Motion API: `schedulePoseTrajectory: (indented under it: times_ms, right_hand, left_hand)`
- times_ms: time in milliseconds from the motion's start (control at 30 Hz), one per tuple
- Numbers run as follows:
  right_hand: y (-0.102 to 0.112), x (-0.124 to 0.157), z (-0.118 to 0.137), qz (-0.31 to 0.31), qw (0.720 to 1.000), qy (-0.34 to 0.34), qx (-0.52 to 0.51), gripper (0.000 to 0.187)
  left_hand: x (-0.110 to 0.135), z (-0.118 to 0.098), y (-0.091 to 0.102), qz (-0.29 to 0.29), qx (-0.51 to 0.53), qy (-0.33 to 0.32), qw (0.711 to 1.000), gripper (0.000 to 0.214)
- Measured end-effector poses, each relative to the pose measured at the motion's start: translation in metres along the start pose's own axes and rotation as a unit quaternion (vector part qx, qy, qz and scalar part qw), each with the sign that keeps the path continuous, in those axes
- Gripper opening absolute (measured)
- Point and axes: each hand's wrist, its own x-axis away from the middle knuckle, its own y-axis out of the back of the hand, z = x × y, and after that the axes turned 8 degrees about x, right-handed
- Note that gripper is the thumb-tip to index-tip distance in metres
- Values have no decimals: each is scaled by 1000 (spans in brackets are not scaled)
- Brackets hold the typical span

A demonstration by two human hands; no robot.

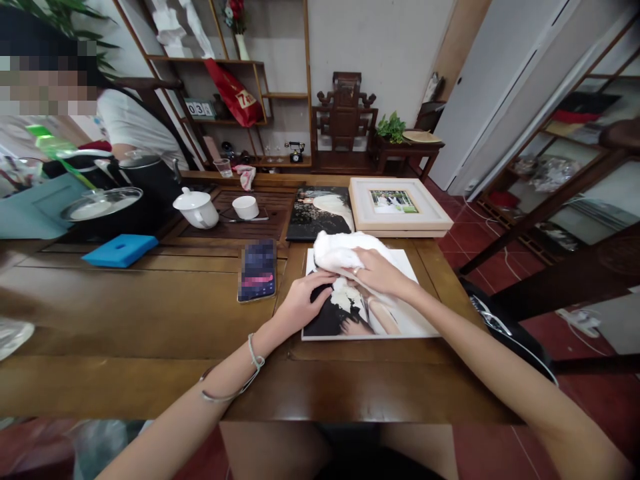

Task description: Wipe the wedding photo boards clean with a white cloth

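A large photo print point(400, 323) lies flat on the wooden table point(150, 313) in front of me. My left hand point(299, 303) rests on the print's left edge, fingers bent and pressing down on it. My right hand point(381, 272) is closed on a white cloth point(340, 252) and presses it onto the upper part of the print.
A phone point(257, 270) lies left of the print. Behind it are a second dark photo point(320, 212) and a framed picture point(397, 207). A tea tray holds a white teapot point(197, 208) and cup point(245, 207). A blue box point(120, 249) and pots sit left, near another person point(135, 123).
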Motion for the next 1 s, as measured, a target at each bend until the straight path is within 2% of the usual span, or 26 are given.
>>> schedulePoseTrajectory:
  times_ms: [200,333,500,600,700,833,1000]
  right_hand:
    - [17,59,-49,-83,995,-43,32,38]
    - [12,70,-56,-103,989,-80,70,45]
    - [-11,42,-23,-71,986,-48,145,55]
    - [-25,22,3,-25,985,-1,171,59]
    - [-33,17,24,17,981,44,187,63]
    - [-31,52,44,56,978,85,180,69]
    - [-19,120,66,114,972,153,136,79]
  left_hand:
    - [1,3,-1,0,3,-2,1000,24]
    - [1,3,-2,-5,13,-2,1000,25]
    - [1,2,0,-50,36,0,998,28]
    - [0,5,0,-107,91,35,989,27]
    - [0,10,0,-155,156,78,972,21]
    - [1,13,-2,-173,182,83,964,16]
    - [2,11,-1,-128,148,69,978,25]
